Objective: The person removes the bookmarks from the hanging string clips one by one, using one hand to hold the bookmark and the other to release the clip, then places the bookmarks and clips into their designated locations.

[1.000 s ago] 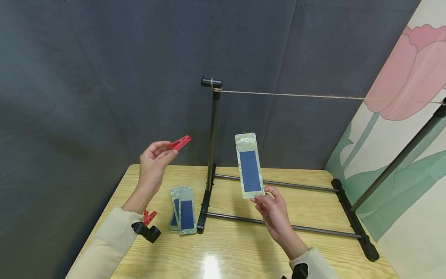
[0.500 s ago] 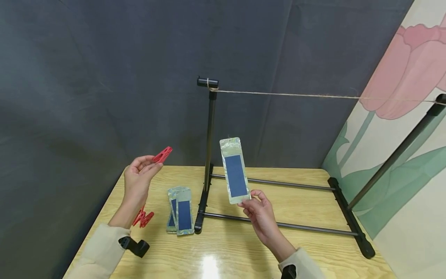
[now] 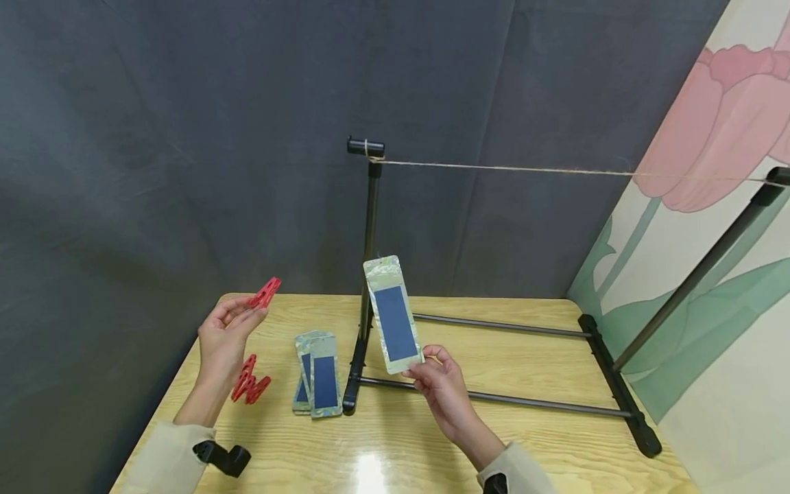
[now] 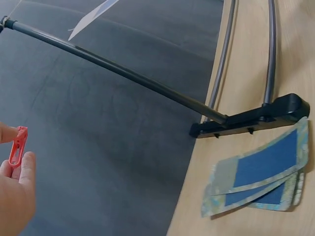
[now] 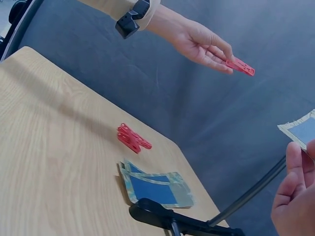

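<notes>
My left hand (image 3: 223, 339) pinches a red clothespin (image 3: 265, 293) by one end, over the left side of the table. In the left wrist view the clothespin (image 4: 18, 145) sits between thumb and fingers. My right hand (image 3: 443, 391) pinches the bottom edge of a bookmark-like card (image 3: 395, 317), blue-centred with a pale green patterned border. This card tilts slightly left, in front of the rack's left post. Below and between the hands lies a small overlapping pile of similar cards (image 3: 325, 381). Several red clothespins (image 3: 249, 385) lie together left of the pile.
A black rack (image 3: 369, 226) stands on the wooden table (image 3: 296, 453), its two base bars running to the right foot. Thin twine (image 3: 506, 167) stretches between its post tops. A dark curtain (image 3: 247, 137) hangs behind; a flower-painted wall (image 3: 710, 329) is at right.
Both hands have moved left and lower in the head view, the clothespin and the card with them. The clothespins on the table have come out from behind the left wrist.
</notes>
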Motion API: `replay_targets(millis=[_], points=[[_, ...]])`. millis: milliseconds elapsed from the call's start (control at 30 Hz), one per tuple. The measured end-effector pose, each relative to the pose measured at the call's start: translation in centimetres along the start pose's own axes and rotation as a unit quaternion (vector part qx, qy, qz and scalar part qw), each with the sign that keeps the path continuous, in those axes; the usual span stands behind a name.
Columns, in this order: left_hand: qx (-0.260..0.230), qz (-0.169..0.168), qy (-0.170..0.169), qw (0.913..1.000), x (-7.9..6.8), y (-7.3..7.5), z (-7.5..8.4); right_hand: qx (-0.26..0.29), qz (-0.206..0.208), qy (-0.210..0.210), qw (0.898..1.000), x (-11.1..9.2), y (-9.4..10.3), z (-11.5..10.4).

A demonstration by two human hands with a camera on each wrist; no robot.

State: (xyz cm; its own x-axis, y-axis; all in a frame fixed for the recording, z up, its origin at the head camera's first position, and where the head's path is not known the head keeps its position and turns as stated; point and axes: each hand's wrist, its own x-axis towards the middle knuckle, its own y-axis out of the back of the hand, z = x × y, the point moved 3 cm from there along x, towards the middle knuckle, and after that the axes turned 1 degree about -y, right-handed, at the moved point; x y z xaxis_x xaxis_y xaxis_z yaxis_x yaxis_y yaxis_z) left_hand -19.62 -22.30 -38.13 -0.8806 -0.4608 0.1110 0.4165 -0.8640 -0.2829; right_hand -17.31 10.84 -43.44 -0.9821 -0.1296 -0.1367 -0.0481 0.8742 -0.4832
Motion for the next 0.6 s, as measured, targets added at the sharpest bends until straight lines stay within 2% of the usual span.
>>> replay_targets(millis=[267,600], points=[[-0.001,0.024,0.028,0.9993,-0.6,1.1,-1.9,-0.007,0.003,-0.022,1.0,0.1,-0.4,1.8],[0.031,0.036,0.052,0.9975,-0.9,2.4,-3.1,-0.004,-0.007,-0.044,0.999,0.3,-1.2,3.5]])
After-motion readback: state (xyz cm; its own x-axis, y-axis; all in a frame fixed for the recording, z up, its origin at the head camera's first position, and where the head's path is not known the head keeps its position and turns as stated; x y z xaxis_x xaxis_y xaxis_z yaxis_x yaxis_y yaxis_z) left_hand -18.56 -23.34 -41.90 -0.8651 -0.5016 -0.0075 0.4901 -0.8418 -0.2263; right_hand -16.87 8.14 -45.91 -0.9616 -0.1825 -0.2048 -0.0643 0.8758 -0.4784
